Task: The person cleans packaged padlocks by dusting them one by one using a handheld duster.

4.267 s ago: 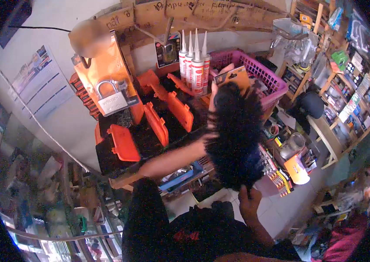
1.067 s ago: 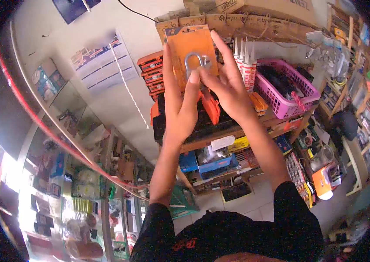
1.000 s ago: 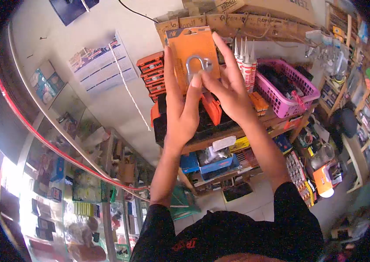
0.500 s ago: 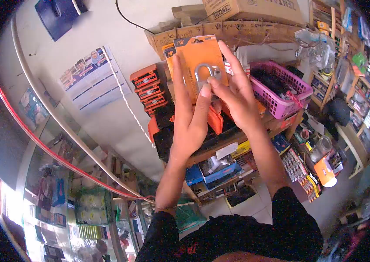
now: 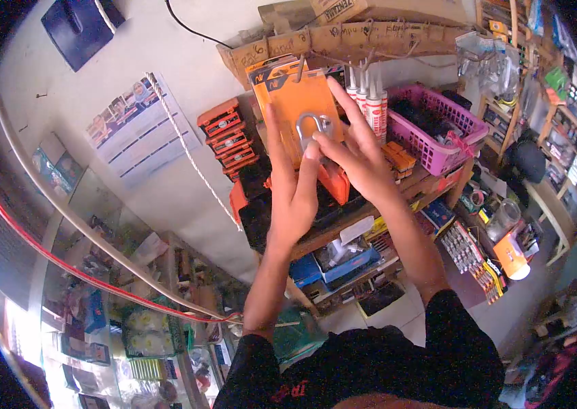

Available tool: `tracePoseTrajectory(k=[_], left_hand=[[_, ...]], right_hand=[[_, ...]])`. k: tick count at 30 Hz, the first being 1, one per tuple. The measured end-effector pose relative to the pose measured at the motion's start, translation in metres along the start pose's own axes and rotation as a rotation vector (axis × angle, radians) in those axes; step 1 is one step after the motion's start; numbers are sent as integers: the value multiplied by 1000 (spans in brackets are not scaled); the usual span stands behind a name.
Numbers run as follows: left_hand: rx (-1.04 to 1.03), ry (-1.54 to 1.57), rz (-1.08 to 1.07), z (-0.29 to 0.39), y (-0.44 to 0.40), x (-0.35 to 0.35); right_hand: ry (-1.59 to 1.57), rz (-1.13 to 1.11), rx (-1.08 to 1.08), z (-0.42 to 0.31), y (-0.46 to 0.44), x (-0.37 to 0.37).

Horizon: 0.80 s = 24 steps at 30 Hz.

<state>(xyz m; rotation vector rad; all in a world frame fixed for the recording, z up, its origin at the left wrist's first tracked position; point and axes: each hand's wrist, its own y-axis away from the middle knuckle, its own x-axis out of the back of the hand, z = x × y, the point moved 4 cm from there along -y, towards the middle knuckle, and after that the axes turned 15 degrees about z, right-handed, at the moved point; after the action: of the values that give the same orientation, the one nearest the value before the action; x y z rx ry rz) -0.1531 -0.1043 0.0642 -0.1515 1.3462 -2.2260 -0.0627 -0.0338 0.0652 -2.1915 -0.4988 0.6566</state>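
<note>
Between my two hands is an orange padlock pack [image 5: 293, 100], upright, with a silver padlock [image 5: 311, 127] on its front. My left hand [image 5: 293, 184] grips the pack's left side, thumb over the padlock's lower part. On the right side my right hand [image 5: 362, 160] holds it too, its thumb touching the padlock near my left thumb. More orange packs [image 5: 276, 67] show just behind the held one, around a hook at its top edge. Below the hands an orange plastic lid [image 5: 332, 184] stands tilted on a dark surface.
White sealant tubes [image 5: 375, 112] and a purple basket [image 5: 431, 140] stand right of my hands on a wooden shelf. Orange cases [image 5: 228, 140] are stacked at the left. A white rope [image 5: 186, 151] hangs before the wall calendar [image 5: 131, 129]. A blue box [image 5: 346, 262] sits below.
Since half a second ago, the held pack has come up against the hook and other packs, moving slightly left and down in view. Earlier, one hand held a black fluffy thing, now out of view.
</note>
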Motion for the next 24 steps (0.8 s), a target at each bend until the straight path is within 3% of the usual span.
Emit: tracePoseTrajectory(k=[6, 7, 9, 14, 15, 17, 20, 22, 24], left_hand=[[42, -7, 33, -18, -10, 7], [-63, -160, 77, -17, -13, 8], [49, -201, 92, -17, -13, 10], [-160, -440, 169, -28, -19, 15], [-109, -438, 168, -30, -18, 15], [-66, -424, 179, -35, -15, 15], [-30, -374, 186, -39, -12, 11], [-8, -371, 173, -37, -10, 10], [3, -359, 177, -38, -10, 6]], right_hand=[[20, -13, -13, 22, -10, -4], [-9, -4, -8, 22, -11, -7], [-22, -1, 17, 24, -14, -10], [112, -47, 62, 28, -22, -6], [181, -33, -4, 15, -20, -5], [253, -21, 124, 24, -22, 0], [270, -39, 119, 27, -21, 9], [93, -56, -41, 28, -13, 14], [208, -34, -42, 32, -4, 29]])
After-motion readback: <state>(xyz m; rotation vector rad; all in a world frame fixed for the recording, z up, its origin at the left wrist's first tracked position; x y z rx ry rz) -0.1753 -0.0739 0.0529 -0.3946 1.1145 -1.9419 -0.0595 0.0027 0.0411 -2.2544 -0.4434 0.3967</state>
